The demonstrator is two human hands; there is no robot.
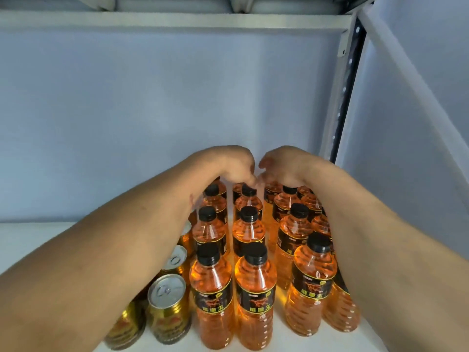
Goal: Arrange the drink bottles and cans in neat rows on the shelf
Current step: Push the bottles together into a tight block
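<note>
Head view | orange bottles (255, 298) stand in rows on white shelf (30, 242), gold cans (168, 308) beside them at 9 o'clock | left hand (228, 163) and right hand (286, 166) reach over back-row bottles at 12 o'clock, fingers curled downward; grip cannot be told | grey upright (340, 97) at 2 o'clock

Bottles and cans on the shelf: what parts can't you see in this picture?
Head view only:
- Back-row bottles: tops hidden under the left hand and right hand.
- Fingertips of both hands: bent down out of sight behind the hands, so what they hold is unclear.
- Far-right bottles: mostly covered by the right forearm.
- Gold cans: several covered by the left forearm; labels too blurred to read.
</note>
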